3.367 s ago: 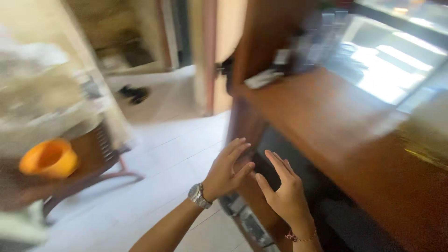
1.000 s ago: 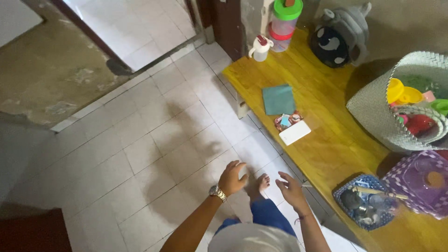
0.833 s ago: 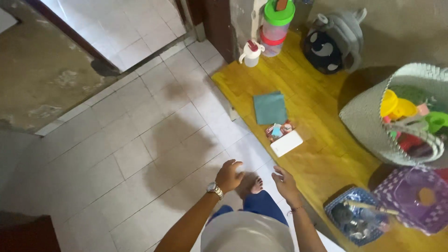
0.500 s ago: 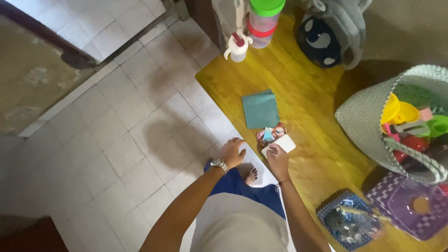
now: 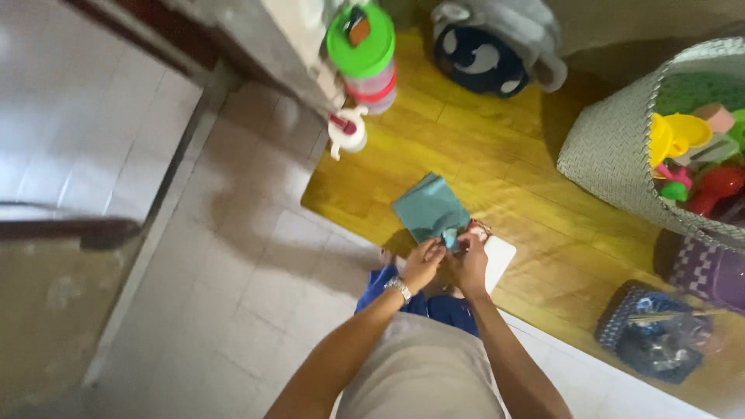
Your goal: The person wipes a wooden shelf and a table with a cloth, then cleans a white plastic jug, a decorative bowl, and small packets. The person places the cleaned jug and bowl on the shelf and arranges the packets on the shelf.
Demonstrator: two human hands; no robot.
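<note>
My left hand (image 5: 423,264), a watch on its wrist, and my right hand (image 5: 471,260) meet over a small colourful packet (image 5: 475,228) on the low yellow wooden platform (image 5: 543,194). Both sets of fingers are pinched on the packet and hide most of it. A folded teal cloth (image 5: 429,208) lies just beyond my fingertips, touching the packet. A flat white box (image 5: 500,257) lies under the right side of my right hand. My blue trousers and bare toes show below the hands.
At the platform's far end stand a green-lidded container (image 5: 361,50), a small white bottle with a red cap (image 5: 347,132) and a grey-and-dark bag (image 5: 489,46). On the right are a woven basket of plastic toys (image 5: 613,155), a purple checked box (image 5: 702,271) and a small blue basket (image 5: 652,334). Tiled floor lies left.
I have leaned in closer over the platform. Both hands moved forward from the white box's near edge to the small packet by the teal cloth and closed on it.
</note>
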